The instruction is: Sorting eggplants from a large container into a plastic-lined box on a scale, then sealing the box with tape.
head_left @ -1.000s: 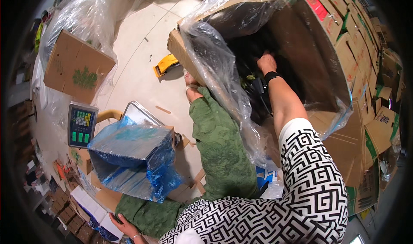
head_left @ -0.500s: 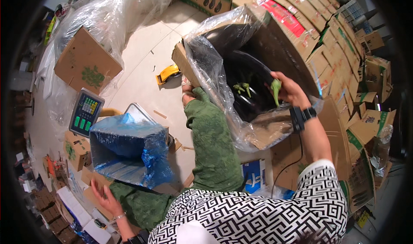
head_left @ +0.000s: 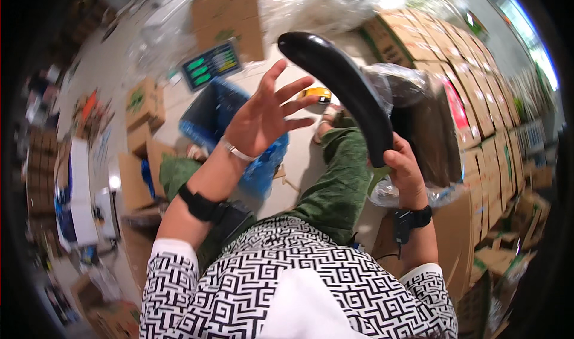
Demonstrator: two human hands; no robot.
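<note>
A long, curved, glossy dark eggplant [head_left: 335, 75] stands raised in front of me, its green stem end down in my right hand [head_left: 403, 165], whose fingers wrap round it. My left hand [head_left: 272, 114] is up beside it with fingers spread apart, holding nothing. Behind the eggplant, an open box [head_left: 436, 135] lined with clear plastic sits at my right leg. A box lined with blue plastic [head_left: 201, 114] lies behind my left hand, below a scale display [head_left: 209, 64] with green readouts.
Stacked cartons [head_left: 475, 105] line the right side. Crumpled clear sheeting [head_left: 317, 4] and an upright brown carton [head_left: 224, 16] are at the back. A small yellow tool [head_left: 317, 93] lies on the floor near my foot. More boxes [head_left: 144, 99] and white packaging [head_left: 78, 189] stand at the left.
My right hand has lifted the eggplant out of the plastic-lined box. My left hand has risen from low by my leg to beside the eggplant. The view has shifted round.
</note>
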